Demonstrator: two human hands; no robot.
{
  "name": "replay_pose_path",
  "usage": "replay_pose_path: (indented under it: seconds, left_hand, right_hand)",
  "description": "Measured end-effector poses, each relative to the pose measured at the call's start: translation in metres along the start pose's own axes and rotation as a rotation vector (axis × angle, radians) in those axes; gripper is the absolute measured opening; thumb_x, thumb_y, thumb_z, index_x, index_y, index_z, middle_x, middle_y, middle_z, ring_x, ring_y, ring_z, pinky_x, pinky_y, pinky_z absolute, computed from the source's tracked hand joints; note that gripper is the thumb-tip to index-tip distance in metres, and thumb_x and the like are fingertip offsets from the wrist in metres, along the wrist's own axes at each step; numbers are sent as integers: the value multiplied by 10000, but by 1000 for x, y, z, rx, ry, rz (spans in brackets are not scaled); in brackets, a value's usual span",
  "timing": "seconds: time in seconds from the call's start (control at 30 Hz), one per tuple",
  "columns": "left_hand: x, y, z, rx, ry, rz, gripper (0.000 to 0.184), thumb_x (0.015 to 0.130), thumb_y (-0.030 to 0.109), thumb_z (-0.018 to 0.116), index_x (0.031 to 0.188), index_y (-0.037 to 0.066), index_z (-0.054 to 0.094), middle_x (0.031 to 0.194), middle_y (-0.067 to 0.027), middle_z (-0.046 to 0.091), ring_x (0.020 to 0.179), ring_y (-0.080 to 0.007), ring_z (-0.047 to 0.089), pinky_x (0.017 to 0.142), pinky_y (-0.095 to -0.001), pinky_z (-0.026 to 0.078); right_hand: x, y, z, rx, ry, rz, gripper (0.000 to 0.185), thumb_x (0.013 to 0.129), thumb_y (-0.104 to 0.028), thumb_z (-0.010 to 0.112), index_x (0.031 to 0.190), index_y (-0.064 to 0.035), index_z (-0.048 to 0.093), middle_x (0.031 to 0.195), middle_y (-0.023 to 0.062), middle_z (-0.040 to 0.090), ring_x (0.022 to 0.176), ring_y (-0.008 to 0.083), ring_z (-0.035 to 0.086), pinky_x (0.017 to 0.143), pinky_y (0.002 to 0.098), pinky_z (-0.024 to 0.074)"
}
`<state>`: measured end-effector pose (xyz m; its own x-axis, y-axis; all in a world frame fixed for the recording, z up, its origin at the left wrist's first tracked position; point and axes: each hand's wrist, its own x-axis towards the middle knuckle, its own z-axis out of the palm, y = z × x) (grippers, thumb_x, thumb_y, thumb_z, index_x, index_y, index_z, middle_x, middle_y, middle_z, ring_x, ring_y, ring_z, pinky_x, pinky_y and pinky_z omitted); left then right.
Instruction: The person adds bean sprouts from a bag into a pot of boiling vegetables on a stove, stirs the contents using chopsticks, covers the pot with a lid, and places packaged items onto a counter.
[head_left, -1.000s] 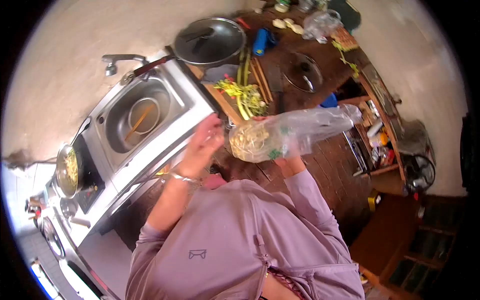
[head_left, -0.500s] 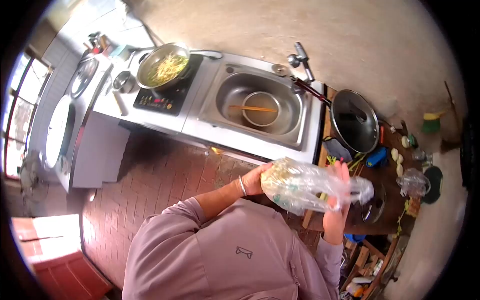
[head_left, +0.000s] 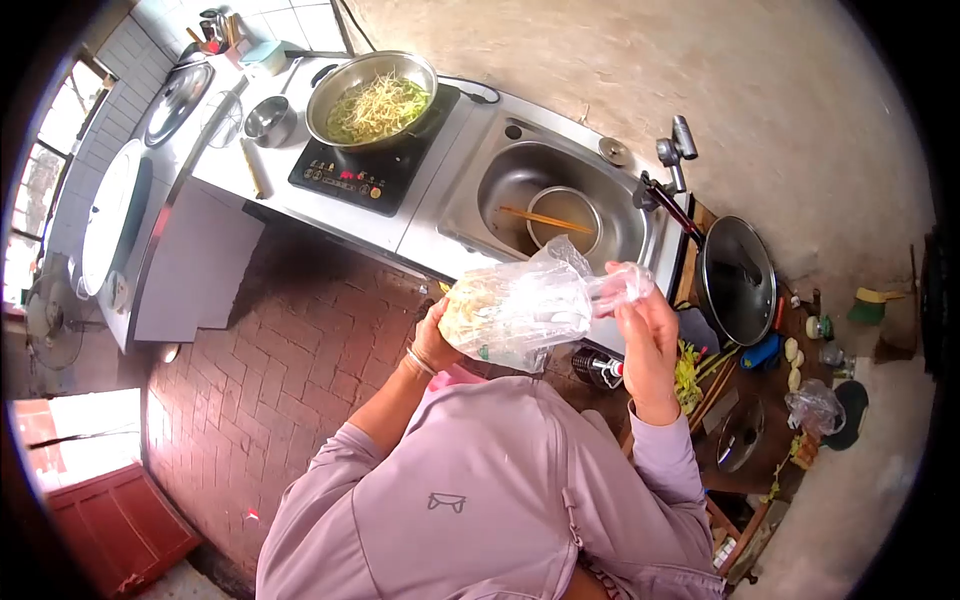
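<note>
A clear plastic bag (head_left: 525, 305) with pale yellowish food at its left end stretches between my two hands in front of my chest. My left hand (head_left: 435, 340) is closed around the full end, a bracelet on its wrist. At the other end, my right hand (head_left: 648, 335) has its fingers closed on the gathered, twisted plastic. Up and to the left, a pan (head_left: 372, 100) holding pale strips and green pieces stands on a black induction cooker (head_left: 350, 178).
Right of the cooker is a sink (head_left: 480, 195) with a bowl (head_left: 563, 222) and chopsticks in it. A lidded wok (head_left: 738, 280) stands on the wooden table at right, near greens (head_left: 688, 378) and a glass lid (head_left: 741, 433). A small pot (head_left: 270, 122) is left of the pan.
The view has swung left toward the cooker. My left hand has come to the bag's full end, and my right hand has moved from beside the bag to grip its gathered end.
</note>
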<state>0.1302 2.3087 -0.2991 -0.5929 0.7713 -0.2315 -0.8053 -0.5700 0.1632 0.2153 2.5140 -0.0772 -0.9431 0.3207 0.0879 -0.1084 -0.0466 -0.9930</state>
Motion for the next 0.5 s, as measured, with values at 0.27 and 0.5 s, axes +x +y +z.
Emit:
replay_pose_path:
  seconds: [0.27,0.5]
  left_hand:
    - [88,140,-41,315,-24,-194,540,840,378,413,1281,76,337,1241,-76,449,1157,-226,404,947,-400,346]
    - [83,228,-63,1249,491,1,259,755,121,542,968,-20,577,854,-85,606,774,-180,584,620,-268,475]
  right_hand:
    - [119,34,95,173,101,8,263,923,-179,391,1020,24,528,922,59,558,798,106,531,761,239,411]
    - [167,104,128,12,183,177,282,903,-123,397,1140,-4,495,898,63,579,695,80,496,639,213,416]
